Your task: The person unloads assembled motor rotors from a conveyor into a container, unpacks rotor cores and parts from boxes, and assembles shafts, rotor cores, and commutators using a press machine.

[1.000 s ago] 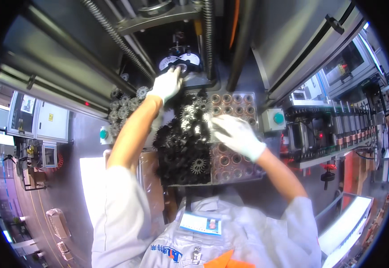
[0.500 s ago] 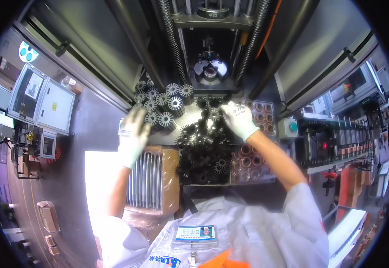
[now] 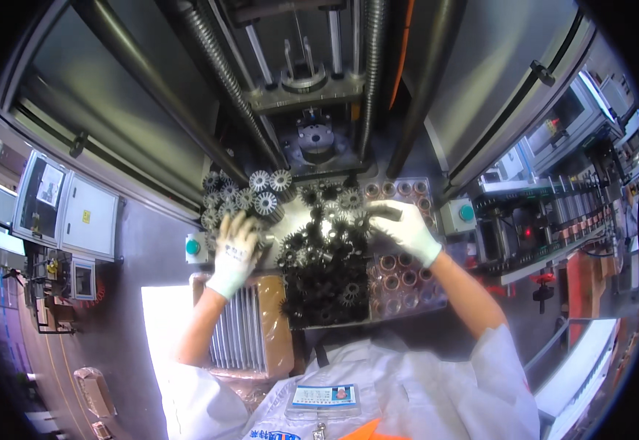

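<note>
My left hand, in a white glove, reaches over a group of slotted metal cores standing on end at the left of the bench. Its fingers are stretched out and slightly apart over the near cores. My right hand, gloved too, is bent with thumb and fingers around something dark that I cannot make out. It hovers where a heap of black toothed discs meets clear trays of copper-coloured rings. More toothed discs lie near its fingertips.
Ahead stands a press with a round fixture under a horizontal plate, between dark columns. Green buttons sit on boxes at left and right. A plastic-lined carton of metal rods is at the near left.
My left hand has come over the cores, and my right hand sits nearer to me. The view has shifted. The press fixture looks darker, without the bright plates around it.
</note>
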Motion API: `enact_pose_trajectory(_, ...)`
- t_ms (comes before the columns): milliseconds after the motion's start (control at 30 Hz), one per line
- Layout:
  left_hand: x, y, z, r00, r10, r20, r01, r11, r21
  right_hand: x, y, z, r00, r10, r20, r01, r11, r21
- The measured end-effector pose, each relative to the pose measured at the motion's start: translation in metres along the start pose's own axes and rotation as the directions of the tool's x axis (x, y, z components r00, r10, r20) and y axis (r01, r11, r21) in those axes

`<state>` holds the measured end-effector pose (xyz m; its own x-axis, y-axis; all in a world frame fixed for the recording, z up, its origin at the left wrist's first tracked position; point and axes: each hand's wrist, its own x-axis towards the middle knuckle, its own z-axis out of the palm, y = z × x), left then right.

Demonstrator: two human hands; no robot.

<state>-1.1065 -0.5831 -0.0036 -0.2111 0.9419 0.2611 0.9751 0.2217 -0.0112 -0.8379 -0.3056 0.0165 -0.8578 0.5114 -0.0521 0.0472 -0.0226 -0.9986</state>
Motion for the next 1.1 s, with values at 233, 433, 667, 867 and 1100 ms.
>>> enact_pose_trajectory(233, -0.004, 0.033, -0.054, 0.978, -0.179, -0.109, 0.16, 0.973, -0.167, 0.096, -0.074, 0.02, 0.96, -0.257, -0.106, 0.261, 0.965, 0.023)
enact_pose_trajectory(433, 0.015, 0.035, -0.076, 0.882, -0.417, -0.22, 0.216, 0.772, -0.598, 0.195, -0.087, 0.041, 0.926, -0.329, -0.184, 0.341, 0.939, 0.037)
enact_pose_trajectory(667, 0.05, 0.036, -0.068, 0.874, -0.455, -0.17, 0.194, 0.648, -0.737, 0.259, -0.039, 0.034, 0.912, -0.148, -0.382, 0.023, 0.949, -0.314)
enact_pose_trajectory(867, 0.127, 0.022, -0.057, 0.867, -0.329, -0.373, 0.038, 0.792, -0.61, 0.219, -0.038, 0.031, 0.911, -0.208, -0.357, 0.068, 0.928, -0.365)
enact_pose_trajectory(1100, 0.229, 0.018, -0.053, 0.869, -0.238, -0.433, -0.033, 0.846, -0.532, 0.07, 0.017, 0.005, 0.97, -0.224, -0.092, 0.14, 0.829, -0.542)
